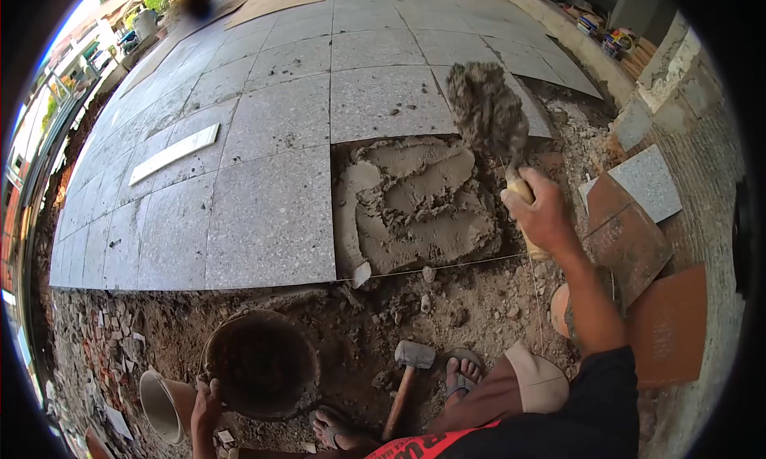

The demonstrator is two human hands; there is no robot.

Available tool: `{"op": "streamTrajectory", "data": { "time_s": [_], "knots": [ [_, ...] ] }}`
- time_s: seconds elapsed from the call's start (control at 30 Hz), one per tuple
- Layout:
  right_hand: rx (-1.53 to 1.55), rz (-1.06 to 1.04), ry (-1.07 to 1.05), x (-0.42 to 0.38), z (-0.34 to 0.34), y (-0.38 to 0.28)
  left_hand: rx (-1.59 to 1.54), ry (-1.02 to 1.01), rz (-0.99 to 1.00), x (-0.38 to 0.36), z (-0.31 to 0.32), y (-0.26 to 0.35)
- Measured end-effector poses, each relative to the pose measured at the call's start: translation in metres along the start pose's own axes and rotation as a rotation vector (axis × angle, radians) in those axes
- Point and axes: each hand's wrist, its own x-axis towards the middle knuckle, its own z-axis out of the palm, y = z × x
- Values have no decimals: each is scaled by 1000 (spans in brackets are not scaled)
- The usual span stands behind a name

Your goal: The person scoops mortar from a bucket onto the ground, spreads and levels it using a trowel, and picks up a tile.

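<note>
My right hand [541, 208] is closed around the wooden handle of a trowel [519, 189], whose blade is hidden under a heap of wet mortar [487, 104]. The loaded trowel is held above the right side of the mortar bed [423, 196], which is spread in ridges within a gap beside the laid tiles [271, 172]. At lower left, my left hand [205, 403] has its fingers closed on the rim of a dark round bucket [313, 363]. The bucket's inside is in shadow.
A hammer [415, 355] lies on the dirt between my sandalled feet. Beside the bucket is a smaller pail [166, 407]. Loose reddish tiles [666, 323] and a grey tile piece [648, 184] lie at right. A white strip [174, 153] rests on the tiles; a taut string [447, 266] runs along their edge.
</note>
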Motion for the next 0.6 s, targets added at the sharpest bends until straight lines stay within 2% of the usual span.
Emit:
{"op": "streamTrajectory", "data": {
  "time_s": [0.07, 0.1, 0.13, 0.2, 0.23, 0.3, 0.33, 0.37, 0.43, 0.5, 0.53, 0.6],
  "knots": [
    [-353, -23, 139, -14, 54, 75, 288, 84, 125, 19, -4, -20],
    [-426, 208, -24, -19, 73, 112, 183, 76, 83, -1, -1, 11],
    [-391, 260, -78, -33, 78, 127, 77, 72, 41, -20, 1, 42],
    [-328, 347, -171, -59, 84, 146, -25, 31, 36, -10, 3, 33],
    [-331, 251, -105, -72, 77, 146, -99, -2, 12, -3, 4, 23],
    [-317, 89, 41, -105, 56, 135, -14, 31, 6, 9, -2, 1],
    [-331, 164, -7, -112, 51, 141, 25, 52, 23, 17, -4, 1],
    [-341, 237, -56, -119, 46, 148, 156, 35, 117, 19, -6, 4],
    [-243, 344, -115, -129, 49, 173, 787, 109, 307, 36, -17, -39],
    [-148, 235, -67, -124, 69, 185, 240, 68, 6, 0, -1, 38],
    [-102, 181, -46, -121, 81, 191, 135, 64, -43, -2, -1, 40],
    [-135, 212, -83, -105, 111, 212, -86, 65, -133, -6, 1, 31]
  ]
}}
